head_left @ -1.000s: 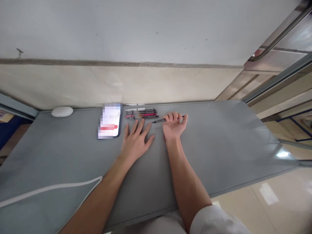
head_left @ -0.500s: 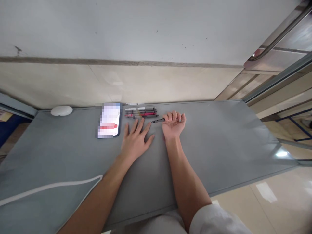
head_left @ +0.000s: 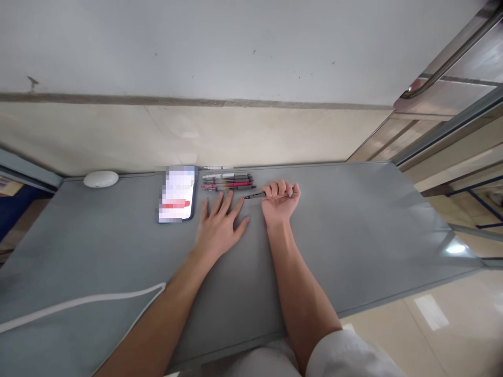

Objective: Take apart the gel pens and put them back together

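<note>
My left hand (head_left: 219, 225) lies flat on the grey table (head_left: 353, 225), palm down with fingers spread. Just beyond its fingertips several pens (head_left: 228, 182) lie side by side, one of them red, the others dark, grey or clear. My right hand (head_left: 280, 203) is turned palm up, its fingers curled round a dark pen (head_left: 253, 196). That pen's tip points left, close to my left index finger. Part of the pen is hidden inside the curled fingers.
A phone (head_left: 176, 193) with a lit, blurred screen lies left of the pens. A white oval object (head_left: 101, 179) sits at the back left, and a white cable (head_left: 86, 300) crosses the front left. The wall (head_left: 251, 136) borders the table's far edge.
</note>
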Available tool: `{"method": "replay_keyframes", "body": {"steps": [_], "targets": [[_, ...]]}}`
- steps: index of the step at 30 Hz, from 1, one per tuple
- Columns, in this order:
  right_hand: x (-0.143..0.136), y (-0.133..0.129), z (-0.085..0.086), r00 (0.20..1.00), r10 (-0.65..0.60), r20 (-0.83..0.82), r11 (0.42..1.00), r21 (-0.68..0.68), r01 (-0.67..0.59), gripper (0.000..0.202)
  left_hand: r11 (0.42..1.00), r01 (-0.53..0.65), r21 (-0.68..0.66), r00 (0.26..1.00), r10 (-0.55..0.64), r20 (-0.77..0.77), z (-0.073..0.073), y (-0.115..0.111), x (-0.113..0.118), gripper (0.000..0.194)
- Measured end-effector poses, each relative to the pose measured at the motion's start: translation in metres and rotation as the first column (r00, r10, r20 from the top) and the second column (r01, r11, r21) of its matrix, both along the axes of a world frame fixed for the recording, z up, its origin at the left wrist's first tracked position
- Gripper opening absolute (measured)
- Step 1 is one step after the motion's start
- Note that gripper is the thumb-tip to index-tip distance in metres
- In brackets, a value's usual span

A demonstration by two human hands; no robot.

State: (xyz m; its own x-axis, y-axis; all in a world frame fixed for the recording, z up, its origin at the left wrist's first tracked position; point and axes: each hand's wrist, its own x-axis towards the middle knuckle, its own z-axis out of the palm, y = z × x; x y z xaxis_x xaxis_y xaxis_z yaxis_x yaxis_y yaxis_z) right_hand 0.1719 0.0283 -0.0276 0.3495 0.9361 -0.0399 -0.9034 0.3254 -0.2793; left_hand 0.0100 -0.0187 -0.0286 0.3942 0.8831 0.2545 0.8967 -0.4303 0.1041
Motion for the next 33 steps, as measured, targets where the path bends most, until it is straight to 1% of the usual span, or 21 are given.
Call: {"method": "replay_keyframes", "body": {"steps": [6, 11, 15, 18, 24, 27, 30, 32, 33], "targets": [[-0.001, 0.000, 0.003, 0.996, -0.019, 0.089, 0.998, -0.058, 0.024, 0.033, 1.000, 0.006, 0.026, 1.000, -0.007, 0.019, 0.000, 0.001, 0.000, 0.051], [-0.003, -0.004, 0.006, 0.985, -0.033, 0.170, 0.993, -0.107, 0.052, 0.041, 0.999, 0.015, 0.051, 0.999, -0.018, 0.048, 0.001, 0.000, 0.000, 0.049], [-0.005, -0.008, 0.007, 0.987, -0.035, 0.155, 0.996, -0.074, 0.047, 0.044, 0.997, 0.023, 0.075, 0.999, -0.027, 0.047, 0.004, 0.000, 0.000, 0.047], [-0.007, -0.010, 0.008, 0.989, -0.014, 0.146, 0.997, -0.069, 0.024, 0.044, 0.993, 0.029, 0.114, 0.997, -0.036, 0.065, 0.009, 0.003, 0.000, 0.043], [-0.014, -0.014, 0.018, 0.988, 0.024, 0.151, 0.998, -0.057, -0.015, 0.047, 0.973, 0.121, 0.194, 0.985, -0.142, 0.097, 0.020, 0.012, 0.008, 0.033], [-0.011, -0.018, 0.023, 0.980, 0.029, 0.198, 0.996, -0.090, -0.012, 0.047, 0.970, 0.133, 0.203, 0.979, -0.160, 0.123, 0.021, 0.014, 0.011, 0.028], [-0.001, -0.020, 0.023, 0.965, 0.063, 0.253, 0.992, -0.120, -0.034, 0.039, 0.968, 0.143, 0.205, 0.976, -0.172, 0.132, 0.020, 0.015, 0.010, 0.026], [0.009, -0.021, 0.021, 0.933, 0.077, 0.353, 0.987, -0.157, -0.022, 0.030, 0.969, 0.143, 0.200, 0.976, -0.171, 0.135, 0.020, 0.015, 0.009, 0.026], [0.014, -0.021, 0.021, 0.890, 0.075, 0.450, 0.981, -0.192, 0.014, 0.026, 0.971, 0.138, 0.196, 0.976, -0.167, 0.138, 0.019, 0.015, 0.008, 0.026]]}}
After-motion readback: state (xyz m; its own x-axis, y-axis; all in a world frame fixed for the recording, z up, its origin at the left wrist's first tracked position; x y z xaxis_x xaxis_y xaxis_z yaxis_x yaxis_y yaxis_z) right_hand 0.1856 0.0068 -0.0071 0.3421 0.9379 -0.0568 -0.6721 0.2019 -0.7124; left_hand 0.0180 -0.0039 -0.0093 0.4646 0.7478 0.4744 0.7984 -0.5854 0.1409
